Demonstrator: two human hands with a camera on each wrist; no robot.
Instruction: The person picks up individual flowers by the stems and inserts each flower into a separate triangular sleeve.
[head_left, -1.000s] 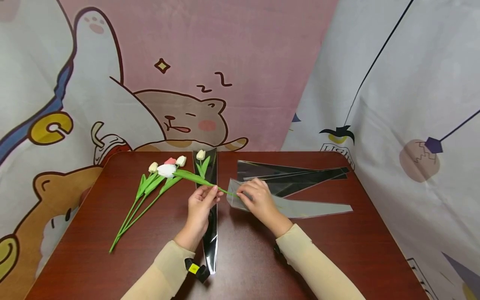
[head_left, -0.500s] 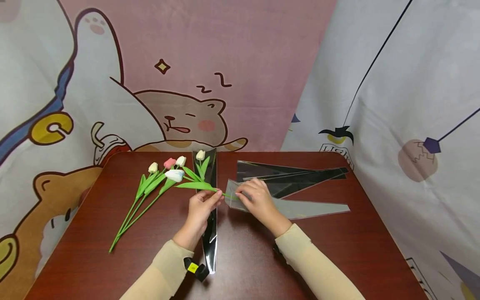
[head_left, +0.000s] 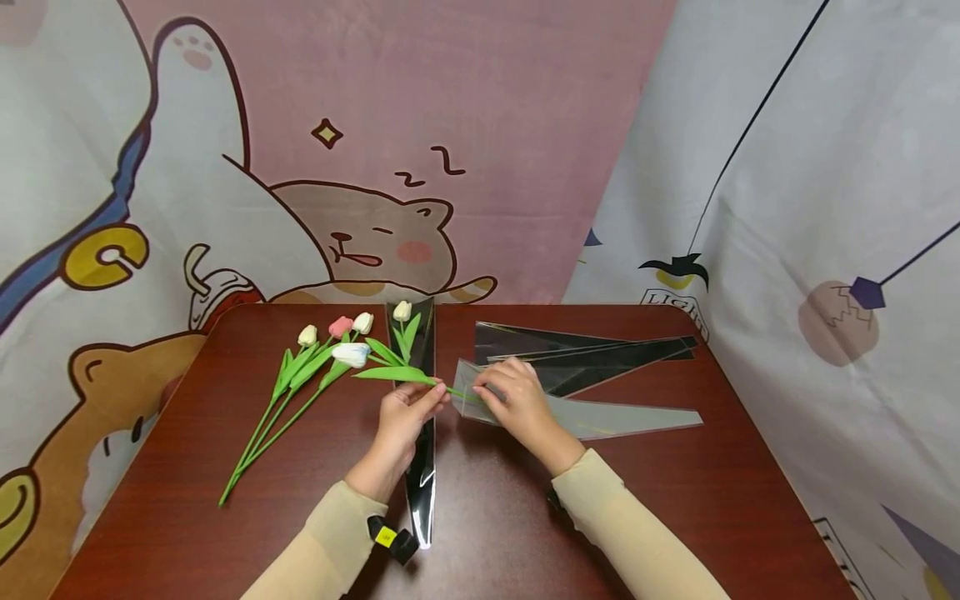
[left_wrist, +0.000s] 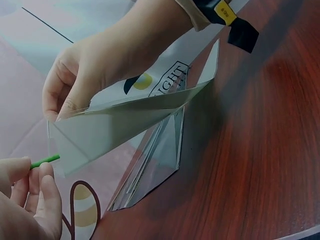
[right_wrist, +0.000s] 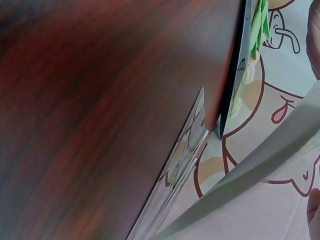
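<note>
My left hand [head_left: 401, 418] pinches the green stem of a white-and-blue artificial tulip [head_left: 350, 355] just below its leaves, with the bloom pointing left. My right hand [head_left: 519, 408] pinches the upper edge of a pale, tapered flower sleeve [head_left: 630, 418] at its wide mouth. In the left wrist view, the stem [left_wrist: 46, 161] points into the mouth of the sleeve [left_wrist: 115, 131], its far end hidden inside. Between thumb and fingers, my right hand [left_wrist: 97, 75] holds the sleeve's rim there. In the right wrist view the sleeve [right_wrist: 265, 156] crosses as a pale band.
Three loose tulips [head_left: 288, 375], two whitish and one pink, lie at the left of the brown table [head_left: 180, 467]. A dark sleeve [head_left: 422, 500] lies lengthwise beneath my left hand, with a white tulip [head_left: 402, 312] at its top. Several dark sleeves [head_left: 592, 354] overlap at back right.
The tulip in my left hand has turned and dipped, its bloom and leaves swinging down and slightly right. My left hand has shifted a little toward the sleeve. My right hand stays put.
</note>
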